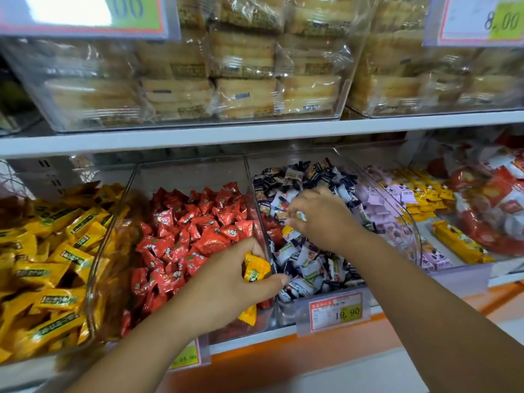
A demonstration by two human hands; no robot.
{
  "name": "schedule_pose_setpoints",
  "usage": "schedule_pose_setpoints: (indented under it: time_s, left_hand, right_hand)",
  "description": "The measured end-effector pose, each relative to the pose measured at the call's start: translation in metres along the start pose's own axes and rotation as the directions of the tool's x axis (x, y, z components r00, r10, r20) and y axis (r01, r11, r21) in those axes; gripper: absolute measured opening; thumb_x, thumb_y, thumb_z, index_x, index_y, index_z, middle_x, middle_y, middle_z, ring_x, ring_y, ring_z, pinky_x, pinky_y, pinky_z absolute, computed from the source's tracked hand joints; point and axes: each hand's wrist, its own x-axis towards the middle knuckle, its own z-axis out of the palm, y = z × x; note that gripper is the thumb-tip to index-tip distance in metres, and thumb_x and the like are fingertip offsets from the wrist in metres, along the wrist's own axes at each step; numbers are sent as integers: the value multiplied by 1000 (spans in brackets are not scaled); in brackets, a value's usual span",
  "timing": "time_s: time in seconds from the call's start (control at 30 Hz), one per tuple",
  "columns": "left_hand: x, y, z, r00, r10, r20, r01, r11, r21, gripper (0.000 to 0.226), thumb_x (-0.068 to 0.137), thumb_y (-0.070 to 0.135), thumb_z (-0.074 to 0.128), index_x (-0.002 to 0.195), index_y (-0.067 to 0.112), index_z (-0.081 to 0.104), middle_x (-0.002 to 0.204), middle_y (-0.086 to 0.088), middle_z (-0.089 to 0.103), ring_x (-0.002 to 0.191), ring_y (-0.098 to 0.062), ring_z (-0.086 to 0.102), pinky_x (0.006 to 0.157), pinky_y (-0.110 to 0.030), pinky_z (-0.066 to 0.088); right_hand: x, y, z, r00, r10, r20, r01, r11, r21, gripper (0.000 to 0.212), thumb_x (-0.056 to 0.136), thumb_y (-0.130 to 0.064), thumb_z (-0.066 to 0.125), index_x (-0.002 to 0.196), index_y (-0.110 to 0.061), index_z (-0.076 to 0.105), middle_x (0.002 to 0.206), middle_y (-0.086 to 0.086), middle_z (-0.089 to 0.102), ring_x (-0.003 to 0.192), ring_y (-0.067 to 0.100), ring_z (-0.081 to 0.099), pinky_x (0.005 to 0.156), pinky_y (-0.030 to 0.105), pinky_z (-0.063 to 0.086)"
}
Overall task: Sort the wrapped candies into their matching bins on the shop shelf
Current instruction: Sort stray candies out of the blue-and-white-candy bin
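Yellow candies (253,270) fill the left hand's (226,285) grip. The right hand (323,219) pinches a wrapped candy (300,215) inside the blue-white bin (289,159).

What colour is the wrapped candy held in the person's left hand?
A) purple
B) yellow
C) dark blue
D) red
B: the left hand grips a yellow wrapped candy between thumb and fingers, over the red candies.

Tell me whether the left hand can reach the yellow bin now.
Probably yes: the left hand, gripping yellow candies, is at the red bin; the yellow bin beside it is open-topped.
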Motion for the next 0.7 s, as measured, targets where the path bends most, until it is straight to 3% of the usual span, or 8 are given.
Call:
schedule_pose_setpoints:
  time_s: [0.2,0.3,0.37,0.43,0.5,0.57,0.7]
  left_hand:
    - [0,-1,2,1000,9,-17,-10,1000,-21,40,75,61,66,79,27,45,57,5,43,49,-10,35,47,-22,30]
    - [0,-2,2,1000,4,-3,-4,999,-35,40,76,60,66,81,26,46,57,6,44,47,-9,36,46,-20,31]
    - [2,-2,1,1000,0,5,0,999,-46,40,75,60,67,81,26,47,57,7,45,47,-7,36,46,-18,31]
    - [4,-4,1,1000,-3,10,3,1000,-28,43,70,67,64,81,29,46,58,5,44,49,-9,37,47,-21,31]
    - [5,-6,1,1000,-5,15,5,1000,-14,46,67,73,61,82,32,45,60,3,42,52,-11,37,50,-25,31]
    - [4,-5,1,1000,-10,16,10,1000,-8,48,65,75,60,82,32,45,60,2,42,52,-10,37,50,-26,31]
    - [3,-2,1,1000,-11,9,11,1000,-15,43,69,70,62,79,32,45,59,4,42,50,-11,37,50,-27,32]
  right_hand:
    - [-27,16,-45,974,113,198,-148,974,169,24,98,-33,52,83,-15,54,92,4,57,111,22,41,84,31,34]
    - [-33,17,-58,936,151,318,-204,968,142,34,98,-32,54,97,0,64,103,18,64,100,28,53,99,34,32]
    - [-34,17,-58,952,174,250,-210,970,126,30,93,-36,62,100,-9,70,102,10,68,103,24,54,104,36,34]
    - [-32,11,-53,987,162,-9,-159,977,143,22,90,-35,65,106,-21,70,106,1,68,115,18,45,93,29,40]
    - [-24,-4,-46,975,72,-209,-34,983,182,21,93,-26,62,112,-23,70,110,-2,67,117,15,44,82,21,32]
    - [-9,-16,-30,982,-45,-185,79,980,183,23,97,-22,55,116,-20,69,115,-1,67,117,16,45,78,18,26]
    - [17,-19,10,997,-66,34,64,997,47,36,101,-28,47,136,-24,54,144,4,47,128,24,38,105,29,28]
